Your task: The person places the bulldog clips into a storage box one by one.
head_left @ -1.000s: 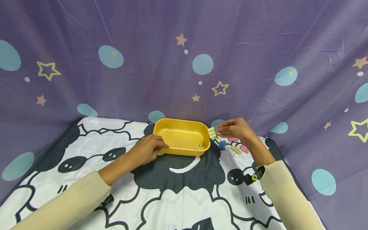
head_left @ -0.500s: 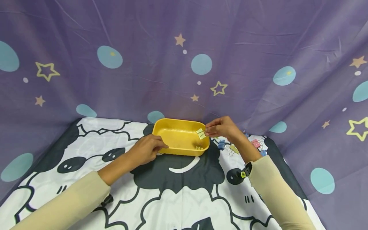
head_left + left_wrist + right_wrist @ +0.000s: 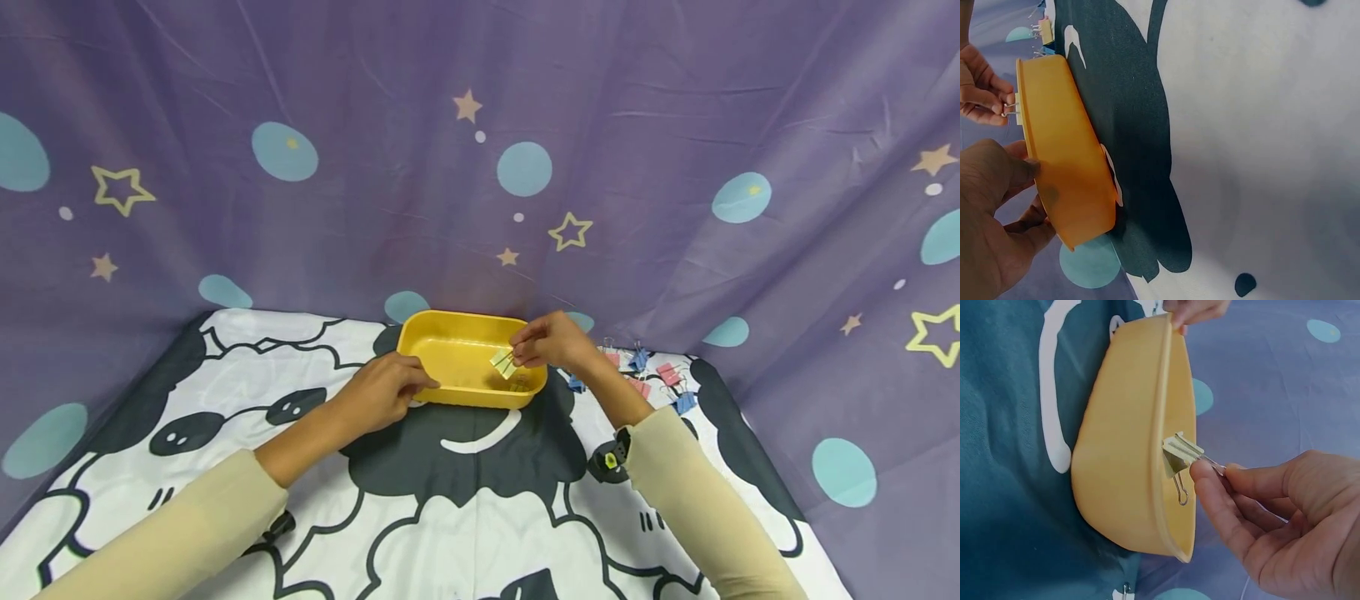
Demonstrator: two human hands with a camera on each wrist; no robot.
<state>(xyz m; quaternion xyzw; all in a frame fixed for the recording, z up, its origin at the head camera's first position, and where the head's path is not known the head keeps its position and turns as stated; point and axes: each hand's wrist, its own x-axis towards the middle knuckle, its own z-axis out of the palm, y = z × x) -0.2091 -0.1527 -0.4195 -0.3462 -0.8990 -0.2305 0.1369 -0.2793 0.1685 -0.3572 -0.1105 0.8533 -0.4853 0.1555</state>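
Between fingers of right hand, clip

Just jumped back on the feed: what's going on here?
A person's left hand grips the near rim of a yellow tray, toward its left end. Their right hand pinches a pale yellow binder clip by a wire handle, at the tray's opening and not yet released. Blue clips and pink clips lie on the printed cloth, right of the tray.
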